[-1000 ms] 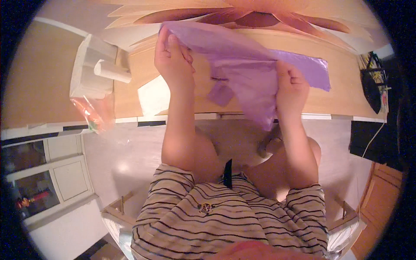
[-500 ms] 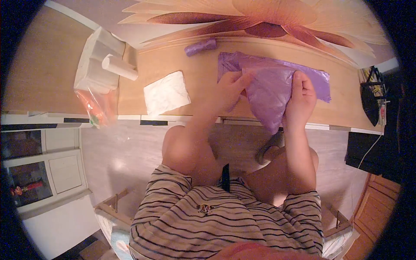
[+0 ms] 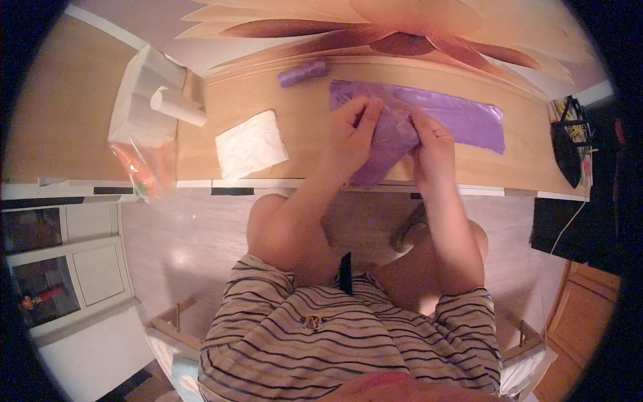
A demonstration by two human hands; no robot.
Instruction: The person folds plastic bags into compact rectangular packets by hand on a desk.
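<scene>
A thin purple plastic bag (image 3: 390, 142) hangs between my two hands over the desk's front part. My left hand (image 3: 357, 130) pinches its upper left edge between thumb and fingers. At its upper right edge, my right hand (image 3: 432, 144) is closed on the film. Behind them a flat, folded strip of purple plastic bags (image 3: 469, 119) lies along the desk, its left part partly covered by my hands and the held bag. A small purple roll of bags (image 3: 302, 74) rests near the wall, to the left of the strip.
Left of my hands a folded white sheet (image 3: 252, 145) lies on the wooden desk (image 3: 308, 110). Farther left are a white paper roll (image 3: 177, 106), a pale package (image 3: 144, 97) and a clear bag with orange contents (image 3: 144, 167). A black rack (image 3: 573, 141) stands at the right end.
My hands have come closer together, the right one moving left. The bag between them is now gathered narrower, and more of the flat purple strip shows on the right.
</scene>
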